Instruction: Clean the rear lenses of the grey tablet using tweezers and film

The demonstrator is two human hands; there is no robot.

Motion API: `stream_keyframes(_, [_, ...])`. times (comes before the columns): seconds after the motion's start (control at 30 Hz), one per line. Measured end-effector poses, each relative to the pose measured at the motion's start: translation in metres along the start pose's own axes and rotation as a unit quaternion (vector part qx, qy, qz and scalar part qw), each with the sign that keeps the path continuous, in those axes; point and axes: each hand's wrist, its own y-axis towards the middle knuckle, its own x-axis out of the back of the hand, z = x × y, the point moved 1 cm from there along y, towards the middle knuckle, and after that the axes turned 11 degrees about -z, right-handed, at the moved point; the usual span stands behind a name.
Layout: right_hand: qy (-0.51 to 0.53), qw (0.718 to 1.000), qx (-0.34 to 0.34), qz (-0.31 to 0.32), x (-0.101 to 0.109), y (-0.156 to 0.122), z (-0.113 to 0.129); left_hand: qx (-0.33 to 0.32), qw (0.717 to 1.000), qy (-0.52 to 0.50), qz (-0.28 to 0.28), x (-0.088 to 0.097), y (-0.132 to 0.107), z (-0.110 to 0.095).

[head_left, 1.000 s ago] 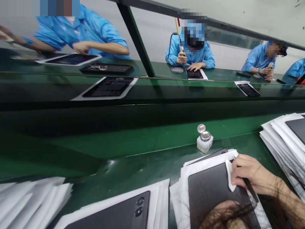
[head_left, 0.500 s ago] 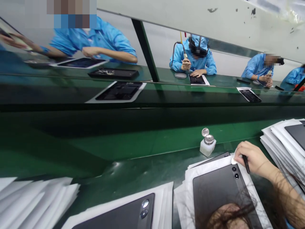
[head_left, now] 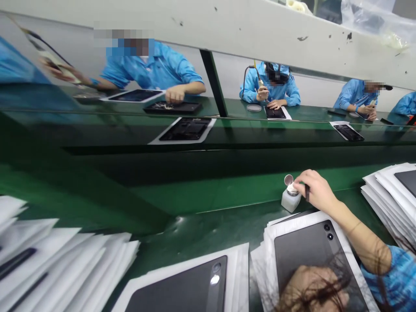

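Note:
In my right hand [head_left: 316,190], the closed fingers pinch a small white wipe [head_left: 291,188] and also hold a slim black tool [head_left: 307,193], whose kind I cannot make out. The wipe touches the metal top of a white pump bottle [head_left: 290,202] with its round lid flipped up. Below my right forearm, a dark grey tablet [head_left: 302,247] lies back side up on white sheets, its two camera lenses at the upper right. Strands of hair and a skin-coloured shape cover its lower part. My left hand does not show.
Another dark tablet [head_left: 182,286] lies on white sheets at bottom centre. A stack of white sheets [head_left: 81,260] fans out at lower left, and another stack [head_left: 386,195] stands at right. Beyond the green ledge [head_left: 234,182], several people in blue work at a far bench [head_left: 227,108].
My right hand has moved up and left from the tablet's top corner to the bottle, bringing the wipe onto its top. The view has shifted left. A co-worker's hand has moved to a black tray.

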Motion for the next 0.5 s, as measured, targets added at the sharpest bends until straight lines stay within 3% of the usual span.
stream_keyframes(0.13, [0.099, 0.991, -0.083, -0.041, 0.041, -0.039, -0.002, 0.018, 0.998, -0.019, -0.062, 0.011, 0.006, -0.012])
stream_keyframes(0.23, [0.227, 0.955, -0.183, -0.059, 0.067, -0.080, -0.004, 0.035, 0.996, -0.030, -0.072, 0.014, 0.010, -0.019])
stream_keyframes(0.37, [0.281, 0.924, -0.257, -0.034, 0.087, -0.123, 0.003, 0.060, 0.995, -0.009, -0.076, 0.016, 0.010, -0.034])
stream_keyframes(0.5, [0.366, 0.878, -0.309, -0.019, 0.100, -0.140, 0.013, 0.104, 0.992, 0.002, -0.067, 0.018, 0.008, -0.039])
